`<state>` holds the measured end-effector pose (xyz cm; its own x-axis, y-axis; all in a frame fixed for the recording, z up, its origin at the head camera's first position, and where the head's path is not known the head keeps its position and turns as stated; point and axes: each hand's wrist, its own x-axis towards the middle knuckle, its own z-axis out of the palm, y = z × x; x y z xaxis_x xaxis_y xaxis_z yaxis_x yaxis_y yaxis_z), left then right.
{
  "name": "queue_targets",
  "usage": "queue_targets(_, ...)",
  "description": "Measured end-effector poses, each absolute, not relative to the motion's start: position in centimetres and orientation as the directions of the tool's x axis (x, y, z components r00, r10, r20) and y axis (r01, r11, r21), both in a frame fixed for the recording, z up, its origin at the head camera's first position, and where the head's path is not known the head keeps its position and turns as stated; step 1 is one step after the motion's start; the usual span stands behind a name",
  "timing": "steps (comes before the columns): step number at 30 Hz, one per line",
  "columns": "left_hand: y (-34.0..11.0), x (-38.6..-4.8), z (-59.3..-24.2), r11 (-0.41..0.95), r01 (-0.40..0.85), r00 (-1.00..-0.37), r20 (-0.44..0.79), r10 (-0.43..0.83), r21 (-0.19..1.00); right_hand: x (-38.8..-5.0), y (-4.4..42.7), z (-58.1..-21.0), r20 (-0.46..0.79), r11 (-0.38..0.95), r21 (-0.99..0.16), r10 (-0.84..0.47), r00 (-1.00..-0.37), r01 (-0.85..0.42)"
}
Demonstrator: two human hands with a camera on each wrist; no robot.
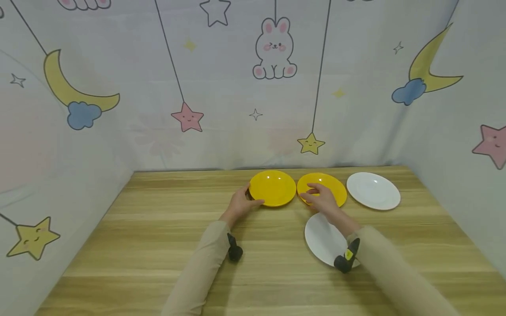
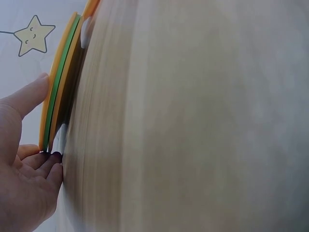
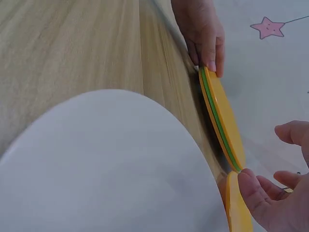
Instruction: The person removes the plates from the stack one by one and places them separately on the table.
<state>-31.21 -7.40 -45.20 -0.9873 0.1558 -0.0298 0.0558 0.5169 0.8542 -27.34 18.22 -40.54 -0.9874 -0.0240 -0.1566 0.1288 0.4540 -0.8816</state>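
Observation:
At the back of the table, the left hand pinches the left rim of a stack of plates, with a yellow plate on top. A green plate shows between yellow ones in the left wrist view; the thumb is on top and fingers are beneath the edge. The right hand hovers over a second yellow plate, fingers spread and slightly bent, holding nothing. In the right wrist view its thumb is close to the stack's near edge; whether they touch, I cannot tell.
One white plate lies at the back right. Another white plate lies nearer, partly beneath the right forearm. Behind the wooden table hangs a printed curtain, which also runs along both sides.

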Motion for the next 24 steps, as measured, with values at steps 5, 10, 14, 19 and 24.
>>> queue_targets(5, -7.4, -31.3, -45.3, 0.522, 0.043, -0.987, -0.044, 0.153, 0.852, -28.1, 17.2, -40.9, -0.12, 0.486, -0.868, -0.001, -0.993, 0.104)
queue_targets(10, -7.5, -31.3, -45.2, 0.523, 0.042, -0.987, -0.045, 0.153, 0.851, -28.4, 16.6, -41.3, -0.111, 0.474, -0.875, 0.006, -0.994, 0.101)
queue_targets(14, -7.5, -31.3, -45.1, 0.524, 0.049, -0.987, -0.04, 0.156, 0.85, -28.6, 16.2, -41.6, -0.109, 0.461, -0.881, 0.017, -0.994, 0.105)
queue_targets(19, -7.5, -31.2, -45.2, 0.519, 0.051, -0.987, -0.037, 0.158, 0.853, -28.9, 15.7, -41.8, -0.104, 0.435, -0.894, 0.038, -0.994, 0.11)
queue_targets(24, -7.5, -31.3, -45.3, 0.524, 0.073, -0.986, -0.016, 0.163, 0.849, -29.4, 15.2, -42.3, -0.134, 0.425, -0.895, 0.032, -0.991, 0.134)
